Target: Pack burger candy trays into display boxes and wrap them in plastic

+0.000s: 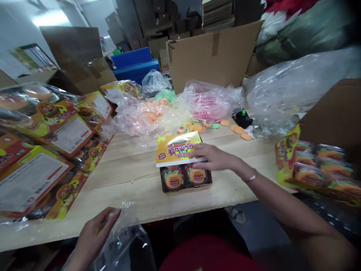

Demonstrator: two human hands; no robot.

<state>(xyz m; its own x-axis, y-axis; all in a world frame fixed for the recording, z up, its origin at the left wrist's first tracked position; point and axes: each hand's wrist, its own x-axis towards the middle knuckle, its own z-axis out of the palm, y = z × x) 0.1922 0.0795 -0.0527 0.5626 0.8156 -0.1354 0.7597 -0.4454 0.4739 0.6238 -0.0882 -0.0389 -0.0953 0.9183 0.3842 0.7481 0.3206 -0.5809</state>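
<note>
In the head view, one marshmallow-burger display box (186, 189) sits mid-table, just behind the front edge. Two round-faced burger packs (173, 180) show in its front; its one yellow printed flap (169, 145) covers the part behind them. The right hand (211, 157) has its fingers laid over the flap's right end; whether it grips cannot be told. The left hand (97, 231), thumb and fingers closed together, pinches one clear plastic bag (131, 231) at the table's front edge. Wood tabletop (118, 177) shows on both sides of the box, bounded left by plastic-wrapped display boxes (70, 135), too overlapped to count, and behind by bagged pieces, one bag pink (207, 107). Four loose orange discs (225, 123) lie behind the right hand. At right, about six burger packs (329, 151) show in another display box (287, 154), blurred.
</note>
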